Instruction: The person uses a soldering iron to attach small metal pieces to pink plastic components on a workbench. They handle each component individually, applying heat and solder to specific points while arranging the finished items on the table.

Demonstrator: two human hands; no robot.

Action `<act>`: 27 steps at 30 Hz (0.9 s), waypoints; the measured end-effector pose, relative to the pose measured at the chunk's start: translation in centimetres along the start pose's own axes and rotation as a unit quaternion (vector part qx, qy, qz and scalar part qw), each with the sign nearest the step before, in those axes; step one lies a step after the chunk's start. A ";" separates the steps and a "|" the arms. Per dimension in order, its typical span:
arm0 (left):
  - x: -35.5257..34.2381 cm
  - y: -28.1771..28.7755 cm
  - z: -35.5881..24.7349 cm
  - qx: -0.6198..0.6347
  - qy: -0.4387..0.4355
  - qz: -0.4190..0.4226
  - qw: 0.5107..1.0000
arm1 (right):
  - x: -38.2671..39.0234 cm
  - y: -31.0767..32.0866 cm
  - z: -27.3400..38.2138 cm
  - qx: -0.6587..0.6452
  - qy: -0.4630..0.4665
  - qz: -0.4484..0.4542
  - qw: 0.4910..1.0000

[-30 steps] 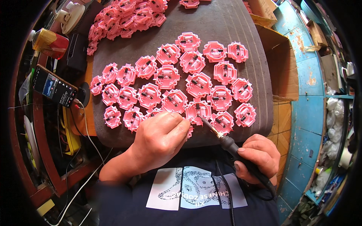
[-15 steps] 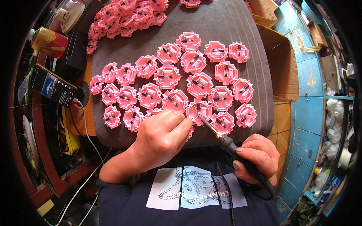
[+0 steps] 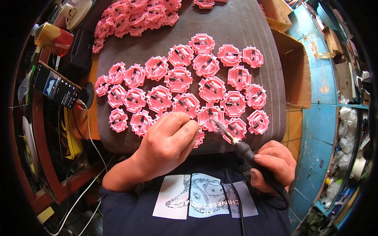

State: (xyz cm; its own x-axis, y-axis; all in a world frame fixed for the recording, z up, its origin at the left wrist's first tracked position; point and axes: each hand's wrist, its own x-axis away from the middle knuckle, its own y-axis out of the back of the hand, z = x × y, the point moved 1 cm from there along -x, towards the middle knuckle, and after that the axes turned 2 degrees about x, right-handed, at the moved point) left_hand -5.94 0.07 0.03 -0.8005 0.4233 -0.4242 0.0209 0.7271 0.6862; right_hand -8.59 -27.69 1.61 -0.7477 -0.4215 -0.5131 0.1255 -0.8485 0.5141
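Note:
My right hand (image 3: 278, 162) grips a soldering iron (image 3: 246, 152) by its black handle, fingers wrapped round it. The iron's metal tip reaches into a pink plastic housing (image 3: 204, 118) that has a small black part and a pale part inside. Just left of that housing, my left hand (image 3: 167, 139) is closed in a pinch, its fingertips turned away and hiding whatever they hold. It partly covers a neighbouring pink housing (image 3: 199, 137). More housings of the same kind lie in loose rows beyond both hands, open side up.
All this lies on a dark rounded board (image 3: 134, 49). At its far left is a heap of pink housings (image 3: 138, 15). A lit phone (image 3: 56, 84) with a white cable stands at left, near a bottle (image 3: 54, 38). Cardboard boxes (image 3: 293, 70) stand along the right edge.
The iron and my right hand have shifted slightly right and down, the tip still at the same housing. My left hand remains pinched in nearly the same place.

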 end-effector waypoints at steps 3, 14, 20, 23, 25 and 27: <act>0.1 0.4 0.1 -0.005 0.001 0.013 1.000 | -0.1 0.1 0.2 0.004 -0.009 0.001 1.000; 0.5 0.6 0.5 0.009 0.010 -0.003 1.000 | -0.7 -0.4 0.4 0.014 -0.011 0.019 1.000; 0.7 0.6 0.6 0.030 0.021 0.000 0.999 | -0.6 -0.4 0.5 0.017 -0.013 0.024 0.999; 0.6 0.6 0.6 0.021 0.013 -0.004 1.000 | -0.5 -0.1 0.7 0.026 -0.013 0.016 0.999; 0.6 0.7 0.6 0.010 0.008 -0.001 1.000 | -0.3 0.1 0.8 0.030 -0.019 0.000 0.999; 0.6 0.9 0.7 0.002 0.009 0.008 1.000 | -0.1 0.1 0.8 0.038 -0.031 -0.013 0.999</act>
State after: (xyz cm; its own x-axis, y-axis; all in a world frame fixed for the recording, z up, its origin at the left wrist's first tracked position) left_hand -6.02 1.31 -0.03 -0.8107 0.4247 -0.4029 0.0352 0.7224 0.6905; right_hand -9.03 -27.47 2.32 -0.7898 -0.3764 -0.4843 0.0577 -0.8317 0.5523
